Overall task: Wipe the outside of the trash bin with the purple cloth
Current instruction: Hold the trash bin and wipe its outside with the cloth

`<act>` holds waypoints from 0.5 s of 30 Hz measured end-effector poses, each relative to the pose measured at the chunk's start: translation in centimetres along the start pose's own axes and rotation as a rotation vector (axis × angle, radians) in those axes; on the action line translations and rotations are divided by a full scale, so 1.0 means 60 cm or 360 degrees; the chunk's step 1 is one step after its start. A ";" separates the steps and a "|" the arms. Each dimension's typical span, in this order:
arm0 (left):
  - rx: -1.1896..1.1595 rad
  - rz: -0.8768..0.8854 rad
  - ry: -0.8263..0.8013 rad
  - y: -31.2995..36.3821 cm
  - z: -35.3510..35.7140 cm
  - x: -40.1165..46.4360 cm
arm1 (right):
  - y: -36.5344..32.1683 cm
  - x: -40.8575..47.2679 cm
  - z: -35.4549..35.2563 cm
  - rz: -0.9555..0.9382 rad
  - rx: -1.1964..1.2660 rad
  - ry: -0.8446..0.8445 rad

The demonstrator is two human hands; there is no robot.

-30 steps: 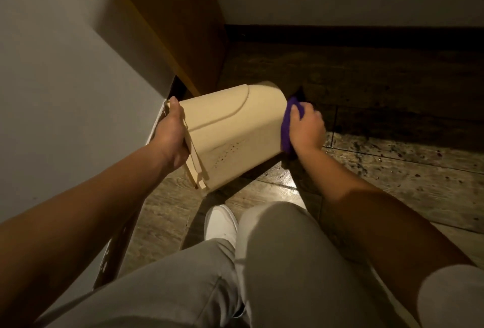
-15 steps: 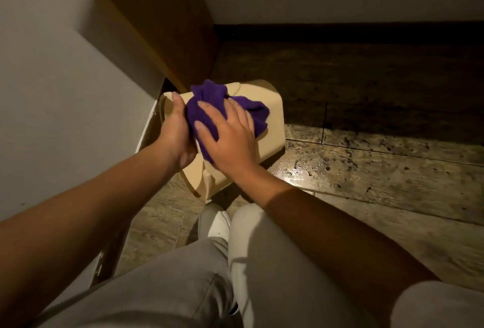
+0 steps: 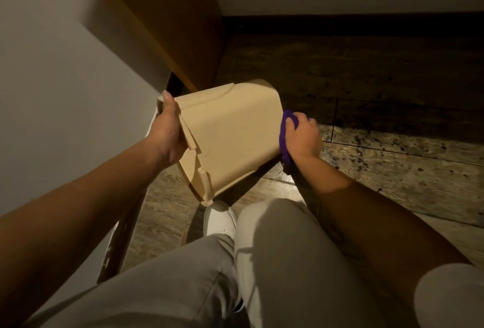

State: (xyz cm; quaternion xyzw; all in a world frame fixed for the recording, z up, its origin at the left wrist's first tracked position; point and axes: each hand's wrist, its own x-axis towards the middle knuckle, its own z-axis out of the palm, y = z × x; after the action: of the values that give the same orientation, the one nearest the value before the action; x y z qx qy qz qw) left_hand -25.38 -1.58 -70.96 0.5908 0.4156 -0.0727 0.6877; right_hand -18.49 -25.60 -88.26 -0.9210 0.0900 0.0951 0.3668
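A beige plastic trash bin point(image 3: 230, 133) is tipped on its side in mid-air, its rim toward me at the lower left and its base pointing away to the right. My left hand point(image 3: 167, 131) grips the rim edge on the left. My right hand point(image 3: 301, 136) presses a bunched purple cloth point(image 3: 284, 141) against the bin's right end, near the base. Most of the cloth is hidden between my palm and the bin.
A wooden panel point(image 3: 167, 21) slants down at the upper left beside a grey wall point(image 3: 65, 86). The floor is dark speckled wood planks point(image 3: 392, 165). My knees in light trousers point(image 3: 275, 262) and a white shoe point(image 3: 218, 217) sit below the bin.
Half a second ago my right hand held the cloth on the bin's upper side near the rim; it has slid right and down to the base end. The left hand keeps its grip.
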 end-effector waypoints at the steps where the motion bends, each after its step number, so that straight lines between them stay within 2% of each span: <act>1: 0.0011 -0.0016 -0.0078 0.003 0.003 -0.003 | 0.003 0.005 -0.012 0.0027 0.0051 0.0039; 5: 0.0193 -0.0052 -0.0399 -0.029 0.027 -0.028 | -0.040 -0.007 -0.059 -0.0126 0.0452 0.0194; 9: 0.0225 -0.0010 -0.0345 -0.070 0.060 -0.041 | -0.122 -0.058 -0.075 -0.0471 0.0780 0.0068; 12: 0.0047 0.0025 -0.0259 -0.053 0.077 -0.038 | -0.167 -0.113 -0.051 -0.0747 0.0711 -0.0145; 15: -0.0035 -0.0006 -0.0163 -0.051 0.070 -0.034 | -0.183 -0.141 -0.016 -0.0849 0.0475 -0.0197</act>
State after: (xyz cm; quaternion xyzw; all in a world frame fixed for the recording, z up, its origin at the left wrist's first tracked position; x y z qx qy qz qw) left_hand -26.46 -6.94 -72.14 0.5781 0.3817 -0.0995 0.7143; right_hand -23.95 -17.63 -78.30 -0.8406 -0.1644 0.0372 0.5148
